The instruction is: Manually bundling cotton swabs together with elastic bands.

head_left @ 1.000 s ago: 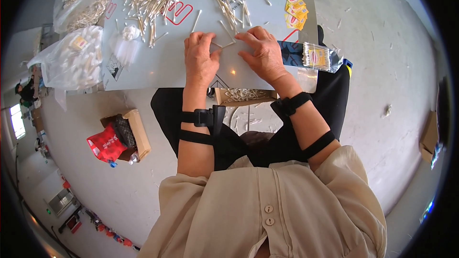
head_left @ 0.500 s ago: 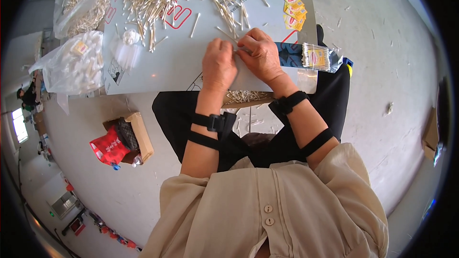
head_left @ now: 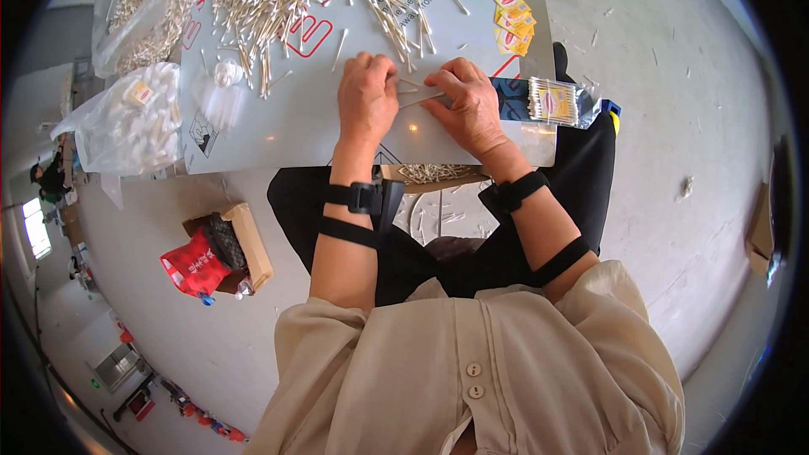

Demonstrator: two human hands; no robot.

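Note:
Close to the near edge of the table, both my hands are over the grey printed sheet. My right hand (head_left: 466,103) is closed, thumb and fingers pinching cotton swabs (head_left: 419,101) that stick out toward the left. Beside them my left hand (head_left: 368,94) has its fingers curled down; what lies under its fingertips is hidden. A gap has formed between the hands, crossed by a few thin swab sticks. Just right of my right hand lies a clear packet of cotton swabs (head_left: 553,102) with a yellow card, on a dark blue strip (head_left: 511,99).
A large heap of loose swabs (head_left: 270,0) covers the far left. Yellow cards (head_left: 514,24) lie at right. Clear bags (head_left: 135,118) stand at left, near a bundle of clear sleeves (head_left: 223,101). Below the edge sits a box of swabs (head_left: 434,173); a cardboard box (head_left: 249,244) rests on the floor.
My hands have moved apart. The left went leftward and slightly up, the right slightly to the right, and swab sticks now show between them.

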